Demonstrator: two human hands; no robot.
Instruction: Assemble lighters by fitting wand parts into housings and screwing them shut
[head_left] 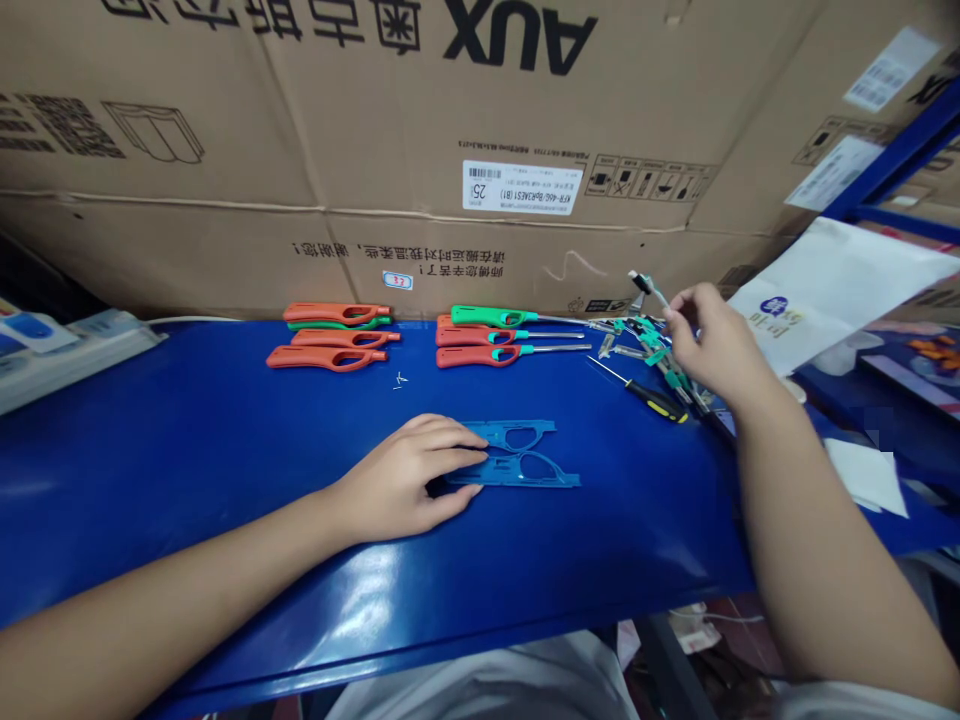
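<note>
Two blue plastic lighter casing halves [536, 468] lie side by side on the blue table. My left hand [409, 475] covers their left ends, fingers over the top and thumb along the near edge. Over the right part of the table, my right hand [709, 340] is raised, thumb and fingertips pinching a small lighter inner part [651, 286] with a whitish stem, a black end and a bit of teal. Beneath it is a heap of teal, black and metal lighter parts [660, 360]. A black-and-yellow screwdriver [656, 402] lies beside the heap, tip pointing left.
Red and green long-nosed lighters [476, 356] lie at the back middle. Orange and green casings [326, 357] are further left, with tiny white pieces [400, 381] nearby. A cardboard box [360, 180] stands behind. A white sheet [832, 290] and a power strip [82, 350] flank the table.
</note>
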